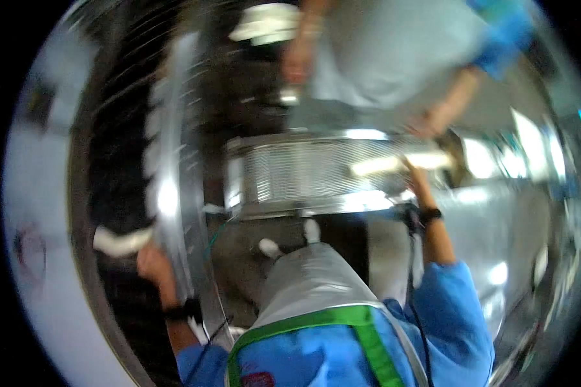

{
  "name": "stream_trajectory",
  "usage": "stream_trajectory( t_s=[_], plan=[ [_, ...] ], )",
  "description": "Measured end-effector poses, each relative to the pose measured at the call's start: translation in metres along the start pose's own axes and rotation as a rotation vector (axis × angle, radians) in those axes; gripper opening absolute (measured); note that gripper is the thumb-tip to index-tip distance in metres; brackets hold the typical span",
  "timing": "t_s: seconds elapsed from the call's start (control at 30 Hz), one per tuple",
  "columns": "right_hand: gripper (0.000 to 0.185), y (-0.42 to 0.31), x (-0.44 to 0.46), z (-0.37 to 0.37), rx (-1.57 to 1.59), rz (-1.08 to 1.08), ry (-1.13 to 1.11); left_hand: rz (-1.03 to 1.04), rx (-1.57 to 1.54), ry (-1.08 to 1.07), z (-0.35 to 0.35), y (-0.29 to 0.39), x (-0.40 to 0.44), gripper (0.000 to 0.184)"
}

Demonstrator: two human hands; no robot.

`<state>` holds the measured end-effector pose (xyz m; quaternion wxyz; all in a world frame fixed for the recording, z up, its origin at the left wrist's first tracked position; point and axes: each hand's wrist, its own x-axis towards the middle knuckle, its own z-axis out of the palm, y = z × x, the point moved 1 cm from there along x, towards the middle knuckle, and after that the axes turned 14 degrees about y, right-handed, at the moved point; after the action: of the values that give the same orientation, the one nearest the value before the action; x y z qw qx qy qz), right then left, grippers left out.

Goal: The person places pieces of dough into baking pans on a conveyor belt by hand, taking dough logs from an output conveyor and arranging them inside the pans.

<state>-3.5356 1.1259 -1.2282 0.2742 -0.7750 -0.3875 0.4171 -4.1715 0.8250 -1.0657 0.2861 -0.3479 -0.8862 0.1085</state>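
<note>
At the left, my left hand [153,263] is closed at one end of a pale, curved, elongated piece [119,242] over a dark surface. Blur hides what kind of piece it is. My right hand [421,186] is over the right part of a ridged metal conveyor bed [297,169], close to a long pale piece [376,166]. The fingers of that hand are smeared, so I cannot tell whether it touches or grips anything.
Across the conveyor bed stands a co-worker in a pale apron [394,51], with a hand [436,121] near its far edge. A long metal rail [169,193] runs at left. A metal surface [478,226] lies right.
</note>
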Motion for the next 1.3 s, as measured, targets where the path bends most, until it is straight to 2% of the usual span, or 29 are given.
stream_trajectory(
  t_s=[0.03,0.07,0.13,0.17,0.2,0.27,0.3,0.37,0.4,0.43,0.47,0.5,0.53,0.6,0.67,0.73,0.77,0.8,0.83,0.87,0.97,1.03,1.07,1.1,1.13,1.23,1.3],
  plan=[
    [0.046,-0.018,0.004,0.02,0.195,0.241,-0.015,0.086,-0.03,0.038,0.008,0.005,-0.003,0.019],
    [0.045,-0.012,0.014,0.021,0.114,0.121,-0.01,0.082,-0.439,0.412,0.026,0.008,-0.01,0.018],
    [0.043,0.002,0.019,0.02,-0.704,-0.567,0.124,0.072,-0.369,0.081,0.004,0.039,-0.007,0.024],
    [0.042,-0.002,0.013,0.032,-0.931,-0.747,0.184,-0.011,-0.395,-0.031,0.007,0.041,-0.008,0.029],
    [0.037,-0.012,-0.001,0.024,-0.86,-0.881,0.188,-0.066,-0.46,-0.123,-0.005,0.042,-0.009,0.035],
    [0.03,-0.028,-0.034,0.011,-0.71,-1.111,0.217,-0.083,-0.499,-0.156,-0.007,0.027,-0.018,0.037],
    [0.02,-0.028,-0.042,0.012,-0.427,-1.017,0.163,-0.057,-0.539,-0.196,-0.006,0.019,-0.019,0.04],
    [0.021,-0.054,-0.074,0.012,-0.078,-0.5,-0.058,-0.073,-0.605,-0.187,-0.007,0.006,-0.024,0.04],
    [0.022,-0.076,-0.096,0.016,0.067,-0.341,-0.164,-0.062,-0.647,-0.174,-0.014,0.001,-0.028,0.041],
    [0.023,-0.102,-0.116,0.02,0.11,-0.29,-0.256,-0.032,-0.657,-0.057,-0.013,-0.002,-0.029,0.04],
    [0.025,-0.15,-0.177,0.035,0.427,0.009,-0.339,-0.015,-0.68,-0.06,-0.012,-0.002,-0.028,0.04],
    [0.034,-0.19,-0.218,0.045,0.258,-0.126,-0.518,-0.004,-0.701,-0.081,-0.013,-0.002,-0.027,0.04],
    [0.034,-0.21,-0.236,0.059,0.257,-0.141,-0.523,0.01,-0.721,-0.101,-0.014,-0.003,-0.026,0.04],
    [0.045,-0.246,-0.266,0.088,0.225,-0.313,-0.773,0.025,-0.78,-0.138,-0.02,-0.005,-0.024,0.041],
    [0.053,-0.295,-0.315,0.127,0.259,-0.419,-0.902,0.046,-0.841,-0.264,-0.033,-0.013,-0.024,0.045],
    [0.054,-0.331,-0.335,0.175,0.231,-0.475,-0.981,0.041,-0.868,-0.288,-0.035,-0.023,-0.029,0.045],
    [0.053,-0.346,-0.341,0.204,0.309,-0.543,-0.937,0.023,-0.896,-0.316,-0.042,-0.031,-0.029,0.045],
    [0.052,-0.376,-0.391,0.225,0.392,-0.659,-1.088,0.005,-0.922,-0.343,-0.048,-0.039,-0.031,0.045],
    [0.052,-0.394,-0.408,0.254,0.434,-0.654,-1.249,-0.007,-0.933,-0.328,-0.05,-0.049,-0.034,0.045],
    [0.051,-0.409,-0.432,0.274,0.439,-0.683,-1.294,-0.017,-0.929,-0.321,-0.052,-0.057,-0.038,0.045],
    [0.046,-0.424,-0.45,0.348,0.111,-1.108,-1.165,-0.115,-0.943,-0.321,-0.055,-0.085,-0.052,0.044],
    [0.062,-0.405,-0.43,0.419,-0.227,-1.591,-0.676,-0.155,-0.939,-0.303,-0.055,-0.096,-0.061,0.043],
    [0.066,-0.387,-0.415,0.453,-0.411,-1.686,-0.554,-0.183,-0.932,-0.278,-0.054,-0.102,-0.064,0.042],
    [0.071,-0.368,-0.39,0.491,-0.482,-1.612,-0.782,-0.198,-0.935,-0.272,-0.053,-0.107,-0.065,0.041],
    [0.075,-0.363,-0.409,0.479,-0.597,-1.452,-0.892,-0.201,-0.936,-0.276,-0.053,-0.113,-0.065,0.041],
    [0.075,-0.331,-0.42,0.5,-0.567,-1.426,-0.769,-0.202,-0.911,-0.331,-0.047,-0.127,-0.06,0.042],
    [0.07,-0.325,-0.426,0.509,-0.487,-1.261,-0.683,-0.2,-0.904,-0.329,-0.041,-0.132,-0.057,0.042]
  ],
)
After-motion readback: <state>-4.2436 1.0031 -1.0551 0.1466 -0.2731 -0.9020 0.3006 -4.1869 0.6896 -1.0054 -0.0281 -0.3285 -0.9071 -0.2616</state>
